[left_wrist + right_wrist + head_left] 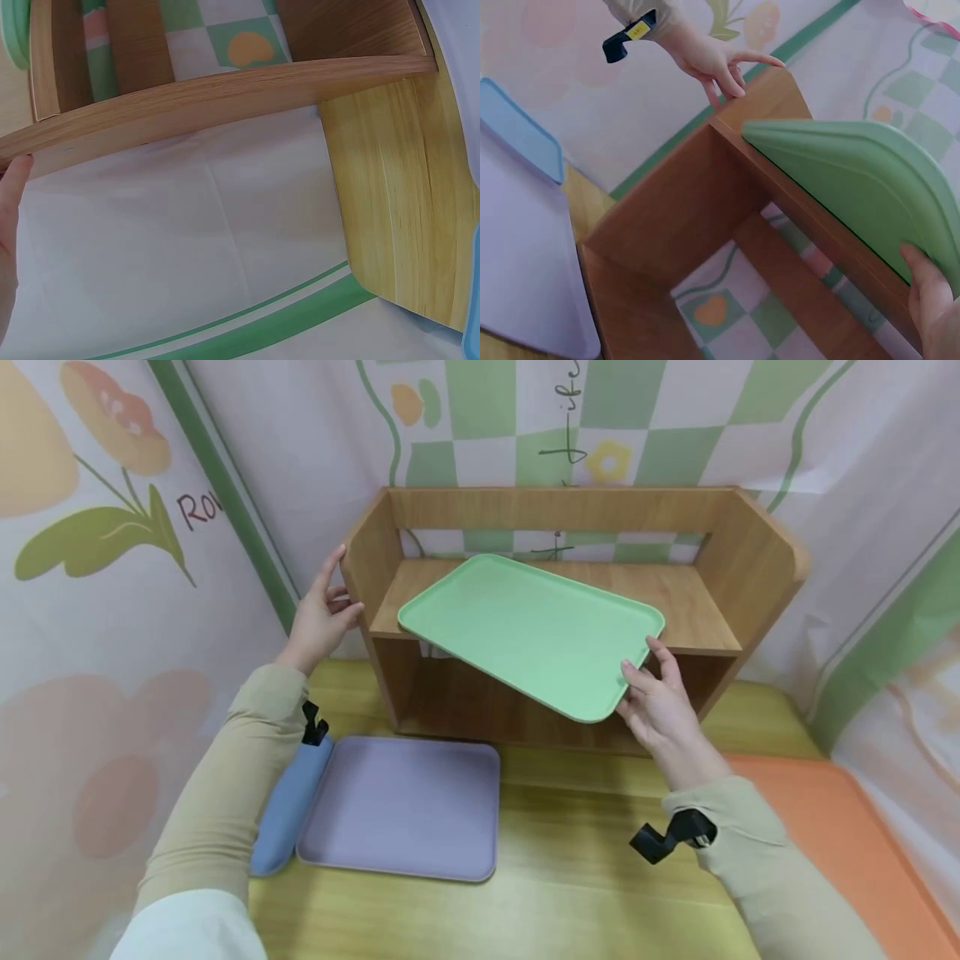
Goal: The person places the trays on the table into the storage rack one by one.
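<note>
The flat, pale green rectangular plastic tray [531, 631] with rounded corners and a low raised rim runs its long axis from far left to near right. Its far-left end lies over the upper board of the wooden two-tier shelf [750, 568], its near-right corner jutting past the front edge, pinched in the right hand [660, 706] grip. The left hand [321, 618], fingers spread, rests on the shelf's left side panel. On the yellow wooden bench [570, 868] below, a lilac rectangular tray [405, 806] lies over a blue tray [288, 806]; bare bench lies to its right.

Down on the yellow wooden table [570, 877] in front of me there's a lavender tray [405, 806] lying flat, with a blue tray [288, 806] poking out from under its left edge. An orange mat [847, 843] is sitting off to the right, and floral checkered cloth [637, 427] is hanging all around.
</note>
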The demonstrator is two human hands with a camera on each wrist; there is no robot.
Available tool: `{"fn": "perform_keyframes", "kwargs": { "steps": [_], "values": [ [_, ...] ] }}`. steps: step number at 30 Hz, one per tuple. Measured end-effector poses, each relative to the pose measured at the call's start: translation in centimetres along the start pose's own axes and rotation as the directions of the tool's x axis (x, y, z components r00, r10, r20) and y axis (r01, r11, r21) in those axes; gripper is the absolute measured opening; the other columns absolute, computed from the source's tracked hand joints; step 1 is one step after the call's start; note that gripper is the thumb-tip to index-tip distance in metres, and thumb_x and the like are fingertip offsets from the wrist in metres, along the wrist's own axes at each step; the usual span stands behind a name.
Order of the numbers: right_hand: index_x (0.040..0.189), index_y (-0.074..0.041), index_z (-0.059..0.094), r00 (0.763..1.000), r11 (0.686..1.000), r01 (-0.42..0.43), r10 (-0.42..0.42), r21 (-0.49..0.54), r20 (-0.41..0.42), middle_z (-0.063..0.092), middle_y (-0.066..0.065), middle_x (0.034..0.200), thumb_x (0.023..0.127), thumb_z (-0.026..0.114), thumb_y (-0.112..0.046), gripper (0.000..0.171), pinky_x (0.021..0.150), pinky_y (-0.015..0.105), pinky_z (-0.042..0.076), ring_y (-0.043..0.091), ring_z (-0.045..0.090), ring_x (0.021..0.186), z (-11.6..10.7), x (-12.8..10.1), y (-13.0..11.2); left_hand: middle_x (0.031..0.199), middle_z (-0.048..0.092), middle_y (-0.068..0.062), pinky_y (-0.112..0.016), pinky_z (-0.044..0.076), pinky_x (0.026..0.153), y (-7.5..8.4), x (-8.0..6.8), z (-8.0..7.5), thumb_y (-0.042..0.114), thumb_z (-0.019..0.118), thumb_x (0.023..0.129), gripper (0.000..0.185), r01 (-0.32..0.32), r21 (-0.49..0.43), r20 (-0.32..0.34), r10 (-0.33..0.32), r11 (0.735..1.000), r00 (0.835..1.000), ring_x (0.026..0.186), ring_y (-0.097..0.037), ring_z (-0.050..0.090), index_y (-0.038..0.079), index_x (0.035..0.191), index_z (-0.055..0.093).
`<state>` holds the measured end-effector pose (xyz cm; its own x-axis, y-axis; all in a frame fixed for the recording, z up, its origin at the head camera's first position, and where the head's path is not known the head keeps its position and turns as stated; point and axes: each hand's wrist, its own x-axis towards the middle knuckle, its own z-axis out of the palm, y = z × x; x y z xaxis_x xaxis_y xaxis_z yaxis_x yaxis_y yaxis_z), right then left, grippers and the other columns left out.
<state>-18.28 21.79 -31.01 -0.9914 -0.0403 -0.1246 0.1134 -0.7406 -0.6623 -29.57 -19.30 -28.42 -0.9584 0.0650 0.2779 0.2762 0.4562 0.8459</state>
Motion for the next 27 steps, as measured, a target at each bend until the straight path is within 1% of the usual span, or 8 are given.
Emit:
{"fn": "perform_keyframes", "kwargs": {
  "steps": [4,7,10,14,17,20,23,27],
  "values": [
    [0.129,-0.032,0.030,0.998,0.999,0.029,-0.030,-0.024,-0.047,0.036,-0.001,0.119,0.090,0.056,0.002,0.058,0.066,0.024,0.054,0.011,0.058,0.082,1.0,0.3,0.8,0.136,0.048,-0.027,-0.044,0.054,0.089,-0.1,0.0,0.0,-0.001,0.057,0.091,0.087,-0.009,-0.005,-0.003,0.009,1.000,1.000,0.120,-0.038,0.054,0.050,0.147,0.014],
    [0.127,-0.032,0.031,0.997,0.998,0.046,-0.049,-0.042,-0.064,0.038,-0.001,0.119,0.090,0.056,0.001,0.055,0.066,0.023,0.054,0.011,0.058,0.082,1.5,0.5,1.4,0.135,0.048,-0.027,-0.044,0.055,0.088,-0.2,0.0,0.0,-0.001,0.057,0.091,0.087,-0.013,-0.003,-0.010,0.013,1.000,1.000,0.119,-0.038,0.054,0.050,0.147,0.015],
    [0.125,-0.032,0.030,0.995,0.997,0.060,-0.063,-0.048,-0.079,0.043,0.000,0.117,0.090,0.056,0.000,0.054,0.066,0.023,0.054,0.010,0.060,0.082,2.0,0.6,1.9,0.134,0.049,-0.028,-0.043,0.055,0.088,-0.2,0.0,0.0,-0.001,0.057,0.091,0.086,-0.018,0.001,-0.012,0.018,1.000,1.000,0.119,-0.039,0.055,0.050,0.147,0.015],
    [0.134,-0.032,0.027,0.987,0.994,0.078,-0.087,-0.072,-0.138,0.048,0.000,0.112,0.092,0.054,0.000,0.059,0.064,0.022,0.053,0.008,0.060,0.080,2.9,0.6,2.7,0.134,0.048,-0.028,-0.043,0.055,0.088,0.0,0.0,0.0,-0.002,0.057,0.091,0.087,-0.020,0.001,-0.006,0.020,1.000,1.000,0.118,-0.039,0.054,0.049,0.147,0.014],
    [0.140,-0.032,0.025,0.976,0.992,0.086,-0.103,-0.093,-0.194,0.047,0.002,0.108,0.092,0.053,-0.001,0.063,0.062,0.021,0.052,0.008,0.057,0.074,3.7,0.8,3.4,0.135,0.049,-0.028,-0.044,0.055,0.088,0.1,0.0,0.0,-0.002,0.057,0.091,0.087,-0.015,0.009,-0.005,0.015,1.000,1.000,0.118,-0.039,0.055,0.049,0.147,0.014],
    [0.142,-0.032,0.025,0.966,0.990,0.095,-0.116,-0.099,-0.232,0.045,0.003,0.105,0.093,0.051,-0.001,0.064,0.060,0.021,0.051,0.009,0.055,0.071,4.5,0.8,4.1,0.135,0.049,-0.027,-0.045,0.055,0.088,0.1,0.0,0.0,-0.001,0.057,0.092,0.087,-0.007,0.026,-0.005,0.008,1.000,1.000,0.118,-0.038,0.055,0.050,0.147,0.014],
    [0.141,-0.032,0.024,0.962,0.987,0.111,-0.135,-0.114,-0.238,0.045,0.005,0.105,0.094,0.050,-0.002,0.062,0.060,0.021,0.053,0.010,0.055,0.070,5.1,0.8,4.9,0.135,0.049,-0.026,-0.047,0.054,0.088,0.1,0.0,0.0,0.000,0.056,0.092,0.086,-0.009,0.032,0.000,0.009,0.999,1.000,0.119,-0.038,0.055,0.051,0.147,0.013],
    [0.137,-0.031,0.022,0.967,0.982,0.119,-0.148,-0.147,-0.205,0.043,0.005,0.107,0.095,0.049,-0.004,0.057,0.062,0.022,0.053,0.011,0.056,0.073,5.8,0.6,5.9,0.135,0.049,-0.026,-0.048,0.054,0.089,0.1,-0.1,0.0,0.001,0.056,0.092,0.086,-0.011,0.033,0.003,0.011,0.999,1.000,0.119,-0.037,0.054,0.052,0.146,0.013]
  ]
}}
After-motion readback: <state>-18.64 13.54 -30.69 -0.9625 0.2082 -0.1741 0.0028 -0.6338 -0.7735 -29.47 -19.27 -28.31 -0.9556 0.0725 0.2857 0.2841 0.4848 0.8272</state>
